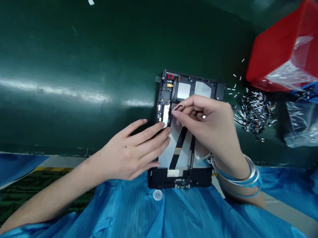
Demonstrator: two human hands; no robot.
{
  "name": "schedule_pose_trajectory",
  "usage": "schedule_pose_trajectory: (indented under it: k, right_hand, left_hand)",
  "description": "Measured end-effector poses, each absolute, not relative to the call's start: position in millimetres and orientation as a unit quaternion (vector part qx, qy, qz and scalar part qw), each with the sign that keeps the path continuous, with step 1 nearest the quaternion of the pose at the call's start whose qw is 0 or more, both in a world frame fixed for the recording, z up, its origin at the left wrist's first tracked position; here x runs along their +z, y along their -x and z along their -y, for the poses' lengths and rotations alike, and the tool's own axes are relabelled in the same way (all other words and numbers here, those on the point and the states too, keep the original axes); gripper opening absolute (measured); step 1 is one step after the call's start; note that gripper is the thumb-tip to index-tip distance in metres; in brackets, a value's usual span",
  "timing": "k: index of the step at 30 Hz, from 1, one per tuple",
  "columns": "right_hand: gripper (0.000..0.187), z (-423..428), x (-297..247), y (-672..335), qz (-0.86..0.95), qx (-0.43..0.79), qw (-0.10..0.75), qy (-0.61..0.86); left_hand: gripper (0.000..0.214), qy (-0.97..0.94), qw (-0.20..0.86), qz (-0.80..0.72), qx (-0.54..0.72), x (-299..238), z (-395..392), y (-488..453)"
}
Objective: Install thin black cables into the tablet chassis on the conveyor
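Observation:
An opened tablet (163,158) lies at the table's front edge, its inside facing up. Across its pale grey middle run a wide black ribbon cable (176,154) and a narrower dark strip (192,151). My left hand (135,153) rests with fingers stretched out over the tablet's left side, fingertips by a white strip (166,114). Above the middle of the tablet, my right hand (207,120) pinches a thin black cable (178,107) between thumb and forefinger. That hand covers part of the tablet, and the cable's far end is hard to make out.
To the right lies a heap of small black cables with white and metallic bits (255,110). Behind it stands a red bin (273,50) with clear plastic in it. A clear plastic bag (306,124) lies farther right. A white scrap (91,1) sits at the back left.

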State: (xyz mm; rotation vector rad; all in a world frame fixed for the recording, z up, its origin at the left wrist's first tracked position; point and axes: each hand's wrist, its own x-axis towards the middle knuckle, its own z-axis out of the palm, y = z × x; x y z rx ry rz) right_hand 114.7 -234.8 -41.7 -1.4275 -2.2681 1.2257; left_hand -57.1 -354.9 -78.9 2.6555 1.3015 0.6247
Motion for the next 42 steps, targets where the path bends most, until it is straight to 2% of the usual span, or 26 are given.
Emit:
schedule_pose_trajectory:
  k: [12,16,20,24,27,31,36,42]
  right_hand:
    - [0.011,236.0,-43.7,-111.8,0.804,0.351,0.09,0.472]
    - [0.005,242.5,-40.8,-114.7,0.836,0.261,0.096,0.472]
    - [0.027,257.4,-35.7,-127.8,0.894,0.112,0.107,0.422]
    - [0.032,267.8,-38.7,-139.2,0.952,0.045,0.045,0.3]
    - [0.035,267.6,-43.7,-140.5,0.96,0.003,0.031,0.279]
    - [0.04,263.4,-46.1,-136.0,0.952,0.034,0.029,0.302]
    - [0.042,263.0,-45.8,-135.0,0.936,0.07,0.037,0.343]
    - [0.032,254.5,-42.9,-148.7,0.904,0.129,0.135,0.386]
  left_hand:
    - [0.05,-0.878,0.075,-0.434,0.188,-77.0,354.4,56.4]
    - [0.05,-0.878,0.073,-0.437,0.183,-77.2,354.3,56.6]
    - [0.05,-0.877,0.072,-0.44,0.179,-77.9,354.8,56.8]
    - [0.051,-0.875,0.072,-0.443,0.185,-78.4,355.8,56.3]
    - [0.052,-0.873,0.073,-0.446,0.186,-79.1,355.8,55.8]
    - [0.055,-0.866,0.096,-0.447,0.201,-78.6,354.1,58.3]
    - [0.049,-0.78,0.143,-0.505,0.34,-73.0,367.2,61.9]
    - [0.044,-0.69,0.098,-0.611,0.376,-78.6,397.3,47.4]
